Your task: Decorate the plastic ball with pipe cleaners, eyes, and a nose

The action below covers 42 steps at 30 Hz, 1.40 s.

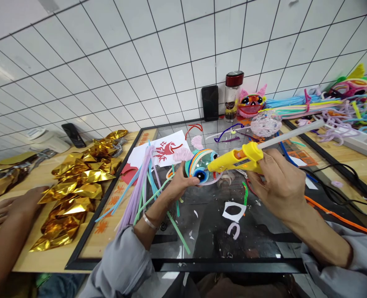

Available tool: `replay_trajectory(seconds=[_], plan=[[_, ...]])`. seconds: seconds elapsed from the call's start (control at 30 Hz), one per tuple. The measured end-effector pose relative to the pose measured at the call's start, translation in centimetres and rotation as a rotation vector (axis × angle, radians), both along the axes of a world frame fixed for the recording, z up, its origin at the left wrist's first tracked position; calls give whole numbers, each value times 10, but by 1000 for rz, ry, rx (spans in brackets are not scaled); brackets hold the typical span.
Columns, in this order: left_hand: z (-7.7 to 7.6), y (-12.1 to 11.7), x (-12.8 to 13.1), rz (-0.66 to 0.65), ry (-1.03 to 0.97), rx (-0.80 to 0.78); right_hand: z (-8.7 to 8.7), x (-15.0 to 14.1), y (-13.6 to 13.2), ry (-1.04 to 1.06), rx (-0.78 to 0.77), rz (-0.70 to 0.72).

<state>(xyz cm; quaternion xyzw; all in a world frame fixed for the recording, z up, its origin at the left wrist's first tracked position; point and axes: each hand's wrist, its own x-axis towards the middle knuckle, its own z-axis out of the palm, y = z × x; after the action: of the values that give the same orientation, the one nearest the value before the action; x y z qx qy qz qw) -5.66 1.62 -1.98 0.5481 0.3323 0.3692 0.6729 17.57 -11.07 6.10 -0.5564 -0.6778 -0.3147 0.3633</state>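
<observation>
The left hand (186, 181) is pinching the edge of a striped animal-head craft (199, 156) between thumb and curled fingers, holding it over the desk (51, 261). The right hand (278, 180) is wrapping firmly around a yellow hot glue gun (241, 159), which is pointing its nozzle at the craft, beside the lower eye (200, 176). The craft is looking light, soft-trimmed and easily dented, its clear-looking shell probably slick, so its edge is offering the safest hold. The gun is likely feeling stiffer and heavier, best gripped behind its presumably hot nozzle.
</observation>
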Motion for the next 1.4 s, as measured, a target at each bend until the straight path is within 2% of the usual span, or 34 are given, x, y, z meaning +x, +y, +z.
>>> replay_trajectory(seconds=[0.37,0.47,0.57,0.7,0.8,0.97,1.1,1.17,1.23,1.27,1.33,1.4], plan=[[2,-1,2,16,3,-19,-7,13,7,195,-73,-2],[6,-3,3,6,0,-16,-14,31,7,275,-78,-108],[13,-7,4,-13,9,-3,-27,63,9,354,-160,-291],[21,-11,4,-22,24,5,-44,109,11,476,-422,-499],[21,-13,5,-14,34,5,-51,133,10,466,-570,-603],[19,-12,4,-16,45,25,-56,143,8,383,-694,-798],[19,-11,4,-12,93,69,-55,137,6,300,-736,-835],[20,-11,4,5,102,87,-53,133,4,285,-686,-842],[21,-12,5,10,95,80,-47,126,3,283,-530,-793],[22,-13,6,3,92,64,-43,121,3,290,-423,-721],[25,-15,6,-32,89,28,-34,105,3,307,-232,-440],[27,-17,7,-43,88,25,-24,84,4,315,-146,-82]])
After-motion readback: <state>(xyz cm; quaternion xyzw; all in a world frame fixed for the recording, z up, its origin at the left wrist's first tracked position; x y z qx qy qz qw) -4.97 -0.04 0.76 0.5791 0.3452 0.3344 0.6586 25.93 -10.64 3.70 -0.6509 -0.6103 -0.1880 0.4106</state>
